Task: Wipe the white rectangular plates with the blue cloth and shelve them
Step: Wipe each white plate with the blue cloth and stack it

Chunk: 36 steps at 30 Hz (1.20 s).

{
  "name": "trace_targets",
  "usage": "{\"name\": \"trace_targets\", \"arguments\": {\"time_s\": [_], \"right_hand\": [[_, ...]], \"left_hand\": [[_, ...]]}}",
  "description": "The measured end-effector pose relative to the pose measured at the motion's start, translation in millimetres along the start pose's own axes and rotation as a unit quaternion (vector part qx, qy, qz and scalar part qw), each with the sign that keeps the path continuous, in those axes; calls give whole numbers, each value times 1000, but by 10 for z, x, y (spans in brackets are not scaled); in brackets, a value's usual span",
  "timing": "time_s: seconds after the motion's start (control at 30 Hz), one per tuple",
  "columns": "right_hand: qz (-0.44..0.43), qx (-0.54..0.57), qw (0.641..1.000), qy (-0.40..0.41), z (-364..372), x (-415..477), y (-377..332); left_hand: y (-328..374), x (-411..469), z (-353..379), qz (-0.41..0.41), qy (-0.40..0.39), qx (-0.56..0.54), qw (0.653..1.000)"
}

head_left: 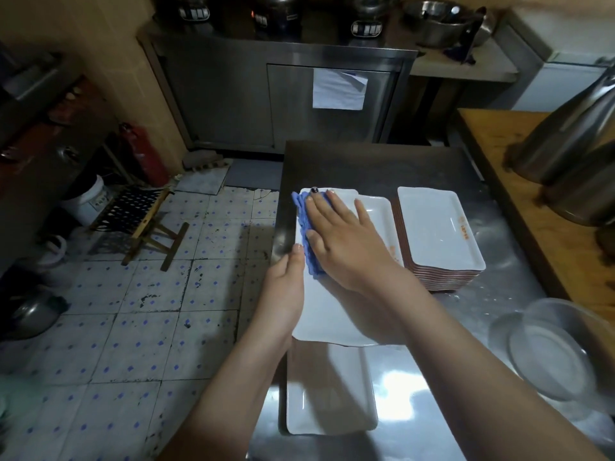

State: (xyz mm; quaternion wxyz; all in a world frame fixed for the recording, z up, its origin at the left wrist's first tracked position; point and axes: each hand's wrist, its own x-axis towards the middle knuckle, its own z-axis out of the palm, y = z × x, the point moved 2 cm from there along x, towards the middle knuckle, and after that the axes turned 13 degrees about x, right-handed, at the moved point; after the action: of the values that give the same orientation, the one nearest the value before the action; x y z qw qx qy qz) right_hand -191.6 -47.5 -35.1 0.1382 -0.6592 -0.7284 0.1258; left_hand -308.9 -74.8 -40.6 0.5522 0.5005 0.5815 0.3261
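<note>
Well, the right hand (346, 241) lies flat on the blue cloth (311, 261), fingers straight and spread, pressing it onto a white plate (326, 314) near the left edge of the steel tabletop (432, 377). The cloth sits under the palm and fingers, bunched, and shows past the fingertips and thumb along the plate's left side. The left hand (286, 287) grips that left rim, with the thumb on top; the other fingers are hidden beneath. The plate's far end overlaps a second plate (376, 207). Just beside that, toward the right, stands a stack of plates (439, 227). Another single plate (329, 400) lies at the near left corner. Clear glass bowls (549, 361) rest by the right edge, against a wooden counter (499, 154).
</note>
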Motion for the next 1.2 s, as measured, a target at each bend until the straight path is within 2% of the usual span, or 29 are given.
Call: {"name": "trace_targets", "arguments": {"time_s": [0.1,0.27,0.33,0.47,0.57,0.77,0.87,1.03,1.13,1.2], "right_hand": [[22,-5,1000,4,-52,-19,160],[120,18,992,26,-5,-273,196],[107,38,993,20,44,-363,5],[10,108,994,-17,151,-539,-427],[-14,104,994,-37,134,-655,-411],[41,-20,999,-26,5,-774,36],[67,-44,997,23,-74,-613,159],[140,27,987,71,-102,-385,227],[89,50,992,68,21,-607,79],[51,105,992,48,109,-767,-50]], "left_hand": [[20,-7,-43,-4,6,1,1000],[19,20,-126,8,50,-6,999],[-1,40,-112,-1,61,-12,998],[-10,107,-94,-15,71,-43,996],[-13,111,-90,-23,62,-55,996],[6,94,-173,-20,86,-27,996],[48,39,-141,-9,73,-15,997],[70,-95,-80,1,24,0,1000],[113,-54,-196,15,58,4,998],[126,-6,-277,11,85,2,996]]}}
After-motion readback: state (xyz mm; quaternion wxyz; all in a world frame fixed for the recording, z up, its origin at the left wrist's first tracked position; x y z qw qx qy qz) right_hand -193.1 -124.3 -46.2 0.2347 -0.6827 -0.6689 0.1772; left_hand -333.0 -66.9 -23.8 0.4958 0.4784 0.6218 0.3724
